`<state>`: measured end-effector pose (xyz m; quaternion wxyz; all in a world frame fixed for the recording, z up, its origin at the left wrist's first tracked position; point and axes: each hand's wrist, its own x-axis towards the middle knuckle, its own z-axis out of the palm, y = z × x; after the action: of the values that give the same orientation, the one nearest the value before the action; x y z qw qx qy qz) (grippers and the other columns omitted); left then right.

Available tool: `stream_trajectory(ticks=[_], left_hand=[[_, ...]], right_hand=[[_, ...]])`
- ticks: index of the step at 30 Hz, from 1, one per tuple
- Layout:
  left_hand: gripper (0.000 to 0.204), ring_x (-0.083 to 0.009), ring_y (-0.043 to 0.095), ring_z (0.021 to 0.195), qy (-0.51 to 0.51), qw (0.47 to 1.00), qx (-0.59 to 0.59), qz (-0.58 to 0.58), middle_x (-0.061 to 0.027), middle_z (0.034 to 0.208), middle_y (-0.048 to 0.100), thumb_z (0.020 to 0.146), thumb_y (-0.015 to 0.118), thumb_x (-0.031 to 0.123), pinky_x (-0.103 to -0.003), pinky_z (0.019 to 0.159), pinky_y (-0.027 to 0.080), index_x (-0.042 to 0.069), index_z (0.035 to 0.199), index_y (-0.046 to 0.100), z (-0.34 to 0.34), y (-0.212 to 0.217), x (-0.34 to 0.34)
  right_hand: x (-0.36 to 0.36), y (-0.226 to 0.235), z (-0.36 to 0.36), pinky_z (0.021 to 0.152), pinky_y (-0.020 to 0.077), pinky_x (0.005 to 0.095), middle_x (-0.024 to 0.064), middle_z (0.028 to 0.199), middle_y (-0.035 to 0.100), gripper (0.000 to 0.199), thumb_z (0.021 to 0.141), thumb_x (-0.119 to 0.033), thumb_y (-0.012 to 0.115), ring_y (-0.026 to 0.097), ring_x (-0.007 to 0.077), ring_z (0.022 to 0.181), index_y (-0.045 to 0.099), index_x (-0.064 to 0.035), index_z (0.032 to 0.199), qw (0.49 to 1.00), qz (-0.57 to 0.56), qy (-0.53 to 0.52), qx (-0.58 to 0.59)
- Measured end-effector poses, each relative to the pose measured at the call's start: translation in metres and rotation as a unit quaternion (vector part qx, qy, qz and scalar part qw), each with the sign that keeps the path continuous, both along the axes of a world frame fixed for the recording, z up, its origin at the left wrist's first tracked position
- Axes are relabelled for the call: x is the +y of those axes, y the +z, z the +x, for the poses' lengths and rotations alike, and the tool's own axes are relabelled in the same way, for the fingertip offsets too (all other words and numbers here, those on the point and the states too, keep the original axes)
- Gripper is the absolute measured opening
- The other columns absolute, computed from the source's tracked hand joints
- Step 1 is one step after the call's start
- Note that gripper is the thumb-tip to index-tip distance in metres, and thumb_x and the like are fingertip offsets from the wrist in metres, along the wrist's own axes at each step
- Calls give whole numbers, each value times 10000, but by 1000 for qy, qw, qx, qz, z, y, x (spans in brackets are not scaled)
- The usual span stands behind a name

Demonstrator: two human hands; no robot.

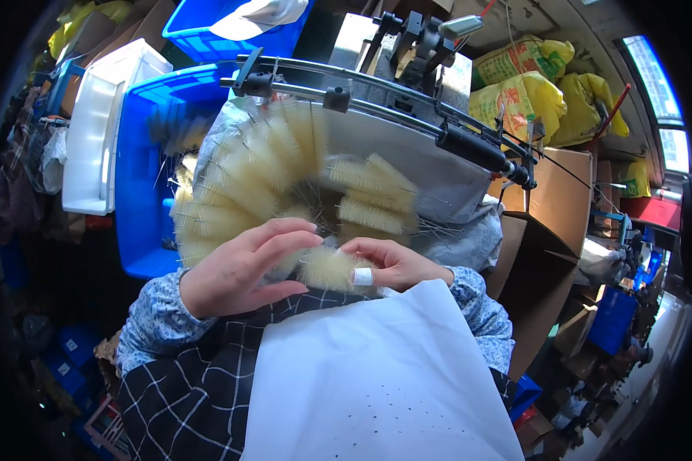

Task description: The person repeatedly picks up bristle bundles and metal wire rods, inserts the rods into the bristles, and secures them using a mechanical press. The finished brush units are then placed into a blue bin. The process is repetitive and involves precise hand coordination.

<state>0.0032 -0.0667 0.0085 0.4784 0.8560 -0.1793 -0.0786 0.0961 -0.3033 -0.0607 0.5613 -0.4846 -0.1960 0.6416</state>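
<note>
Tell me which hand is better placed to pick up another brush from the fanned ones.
Probably the left hand: it looks open and is nearer the fanned brushes, while the right hand holds a pale bristle brush.

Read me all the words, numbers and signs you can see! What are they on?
There are none clear enough to quote.
Yellow bags, upper right: red and green print, too blurred to read.
Blue boxes, lower left: pale labels, too small to read.
Brush in the right hand: no writing shows.
White cloth, lower middle: dark specks, not letters.
</note>
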Motion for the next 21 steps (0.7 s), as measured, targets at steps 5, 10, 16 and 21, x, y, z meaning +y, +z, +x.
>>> stream_trajectory(ticks=[5, 10, 16, 21], left_hand=[[616, -338, 485, 1053, 79, 972, 79, 208, -173, 1206, 428, 699, 703, 156, -365, 885, 415, 61, 1225, 399, -16, 4, 24], [589, -347, 504, 1005, 33, 958, 87, 270, -168, 1195, 434, 709, 680, 174, -371, 840, 434, 84, 1226, 412, -8, -26, 5], [441, -338, 559, 896, 23, 954, 103, 280, -175, 1175, 445, 708, 639, 89, -378, 786, 465, 120, 1129, 509, -8, -47, 1], [326, -344, 574, 834, 18, 961, 67, 268, -182, 1145, 456, 698, 610, 43, -380, 733, 482, 105, 1011, 545, -7, -59, 1]], right_hand=[[-35, 17, 97, 804, 443, 314, 98, 990, 578, 404, 702, 9, 629, 557, 244, 918, 527, -63, 1086, 759, -53, -214, -612], [-71, -39, 205, 761, 410, 376, 42, 908, 569, 419, 671, 5, 594, 527, 254, 872, 565, -154, 1058, 436, -209, -283, -828], [-54, -60, 234, 734, 402, 376, 8, 871, 549, 364, 690, -34, 574, 507, 242, 858, 606, -228, 996, 441, -218, -305, -816], [-49, -62, 239, 721, 402, 366, 0, 869, 549, 357, 696, -39, 580, 504, 232, 840, 615, -236, 992, 444, -215, -290, -820]])
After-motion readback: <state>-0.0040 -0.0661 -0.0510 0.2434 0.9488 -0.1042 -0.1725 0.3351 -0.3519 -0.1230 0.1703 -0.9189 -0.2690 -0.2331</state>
